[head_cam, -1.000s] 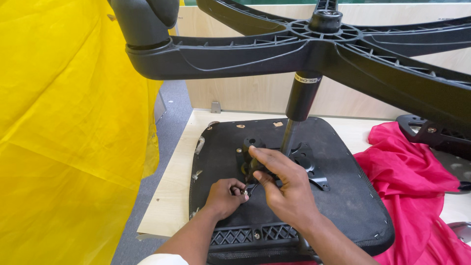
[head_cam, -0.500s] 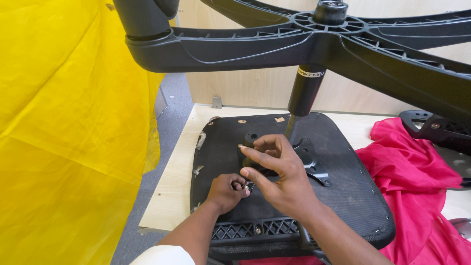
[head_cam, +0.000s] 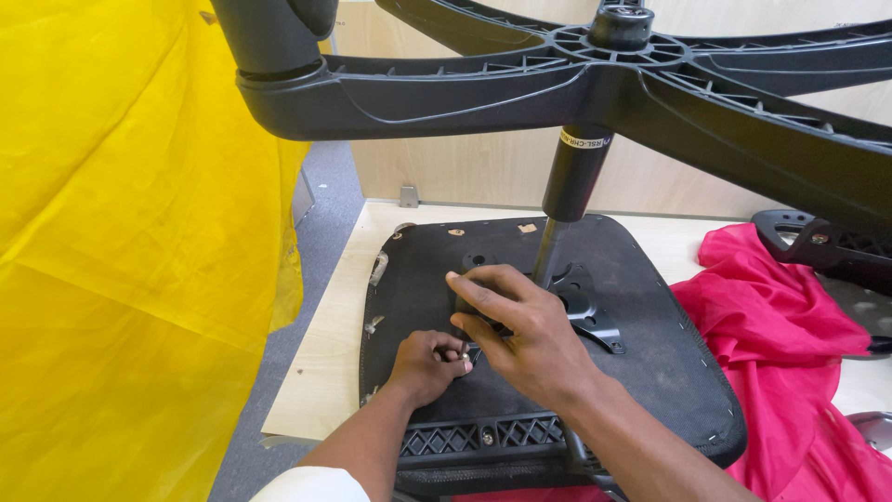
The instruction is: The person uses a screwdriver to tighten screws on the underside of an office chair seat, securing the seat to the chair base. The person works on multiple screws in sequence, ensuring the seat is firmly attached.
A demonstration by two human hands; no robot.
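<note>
An upturned black office chair seat point(head_cam: 650, 372) lies on a light wooden board point(head_cam: 325, 344), its gas cylinder point(head_cam: 571, 177) rising to the star-shaped wheel base point(head_cam: 557, 84) overhead. My right hand point(head_cam: 520, 330) rests flat on the black metal mechanism plate point(head_cam: 595, 321) at the seat's middle, fingers spread over its left edge. My left hand point(head_cam: 429, 364) is curled beside it, pinching a small metal part, likely a screw or bolt, against the seat underside.
Yellow fabric point(head_cam: 121, 260) hangs along the whole left side. Red cloth point(head_cam: 790, 353) lies to the right of the seat, with a black chair part point(head_cam: 827, 246) above it. A wooden wall panel stands behind; grey carpet lies at the left of the board.
My right hand has shifted slightly left over the mechanism plate. The left hand stays curled at the same spot.
</note>
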